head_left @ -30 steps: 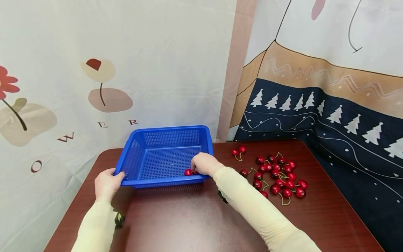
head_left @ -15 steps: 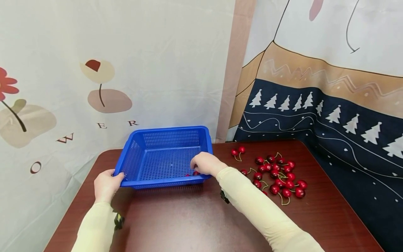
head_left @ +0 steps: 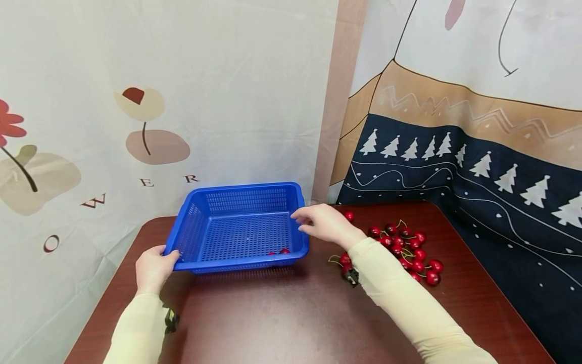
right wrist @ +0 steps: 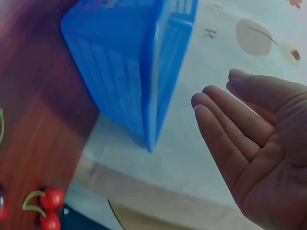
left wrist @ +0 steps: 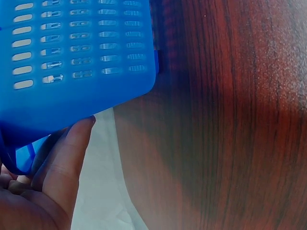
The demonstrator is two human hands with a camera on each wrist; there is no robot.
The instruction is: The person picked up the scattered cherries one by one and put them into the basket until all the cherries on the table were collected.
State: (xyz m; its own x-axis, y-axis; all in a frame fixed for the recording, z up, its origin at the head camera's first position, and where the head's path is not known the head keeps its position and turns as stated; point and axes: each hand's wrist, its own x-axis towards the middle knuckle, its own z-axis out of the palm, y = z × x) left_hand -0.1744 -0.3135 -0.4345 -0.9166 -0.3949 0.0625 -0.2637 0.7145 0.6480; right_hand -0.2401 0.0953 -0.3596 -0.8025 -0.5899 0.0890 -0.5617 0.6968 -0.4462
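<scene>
My left hand [head_left: 155, 269] grips the near left corner of a blue plastic basket [head_left: 236, 262]; in the left wrist view its thumb [left wrist: 72, 153] lies along the outside of the rim. Two red cherries [head_left: 284, 251] show low in the basket's near right corner, partly hidden by the front rim. My right hand [head_left: 327, 223] hovers by the basket's right rim, fingers loosely extended and holding nothing, as the right wrist view of the palm [right wrist: 259, 139] confirms. Right of the basket lies a spread of dark red cherries [head_left: 419, 254] with green stems, partly covered by the right forearm.
A pair of cherries [right wrist: 52, 197] joined by a stem lies apart near the table's back edge. More cherries [head_left: 345, 259] sit beside the right wrist. The brown wooden table [head_left: 254, 318] ends against printed cloth hangings [head_left: 245, 101] behind.
The right hand has let go of the cherries in the basket, risen and moved right to the rim, its fingers straightening. The left hand keeps its grip on the corner.
</scene>
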